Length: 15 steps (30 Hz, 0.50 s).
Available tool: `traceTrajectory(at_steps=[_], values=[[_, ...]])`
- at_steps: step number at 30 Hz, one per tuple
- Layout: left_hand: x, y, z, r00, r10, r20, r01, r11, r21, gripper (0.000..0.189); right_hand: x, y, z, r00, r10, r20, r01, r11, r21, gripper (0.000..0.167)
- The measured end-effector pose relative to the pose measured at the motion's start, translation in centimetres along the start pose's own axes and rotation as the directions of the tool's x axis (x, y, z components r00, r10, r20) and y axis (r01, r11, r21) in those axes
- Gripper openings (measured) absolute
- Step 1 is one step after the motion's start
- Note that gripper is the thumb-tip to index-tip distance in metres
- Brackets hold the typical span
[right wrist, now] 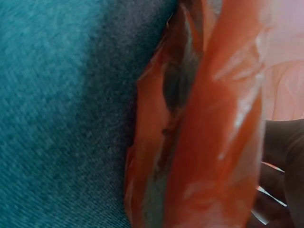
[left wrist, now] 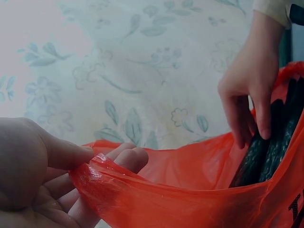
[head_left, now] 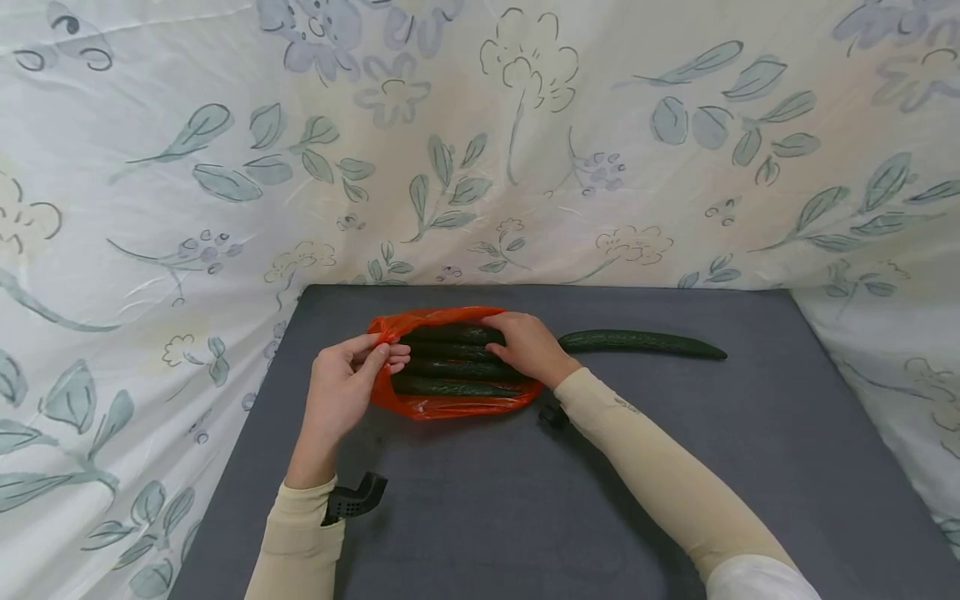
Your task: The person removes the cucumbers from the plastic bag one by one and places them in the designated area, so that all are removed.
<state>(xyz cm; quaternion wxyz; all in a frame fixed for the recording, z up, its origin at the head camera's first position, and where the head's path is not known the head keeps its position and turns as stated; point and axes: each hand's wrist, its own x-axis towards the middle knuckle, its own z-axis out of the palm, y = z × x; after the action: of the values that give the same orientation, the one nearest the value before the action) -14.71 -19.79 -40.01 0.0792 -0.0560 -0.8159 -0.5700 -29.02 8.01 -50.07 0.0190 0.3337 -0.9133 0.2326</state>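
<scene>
A red plastic bag (head_left: 442, 408) lies with its mouth wide on the dark tabletop, several long green cucumbers (head_left: 457, 369) side by side within it. At the bag's left end, my left hand (head_left: 345, 379) pinches the gathered rim between thumb and fingers, as the left wrist view also shows. My right hand (head_left: 536, 346) reaches over the right end of the bag and grips the farthest cucumber (left wrist: 256, 154), thumb on the near side, fingers on the far side. In the right wrist view, red plastic (right wrist: 218, 142) hides most of what this hand (right wrist: 280, 175) holds.
Another cucumber (head_left: 645, 342) lies on the dark grey tabletop (head_left: 480, 500), right of the bag and just beyond my right wrist. A pale floral cloth (head_left: 480, 167) hangs behind the table and along both sides. Dark wrist cameras (head_left: 356, 497) sit at my wrists.
</scene>
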Motion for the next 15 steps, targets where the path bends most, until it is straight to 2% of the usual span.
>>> traceTrajectory(at_steps=[7,15], values=[[0.04,-0.17,0.17,1.000,-0.009,0.006,0.009,1.000,-0.007,0.031,0.22,-0.15,0.36,1.000,0.001,0.020,0.001,0.998,-0.058,0.049],[0.13,-0.10,0.20,1.000,-0.010,0.002,0.010,1.000,-0.012,0.030,0.41,-0.27,0.33,1.000,-0.023,-0.010,0.023,0.997,-0.075,0.043]])
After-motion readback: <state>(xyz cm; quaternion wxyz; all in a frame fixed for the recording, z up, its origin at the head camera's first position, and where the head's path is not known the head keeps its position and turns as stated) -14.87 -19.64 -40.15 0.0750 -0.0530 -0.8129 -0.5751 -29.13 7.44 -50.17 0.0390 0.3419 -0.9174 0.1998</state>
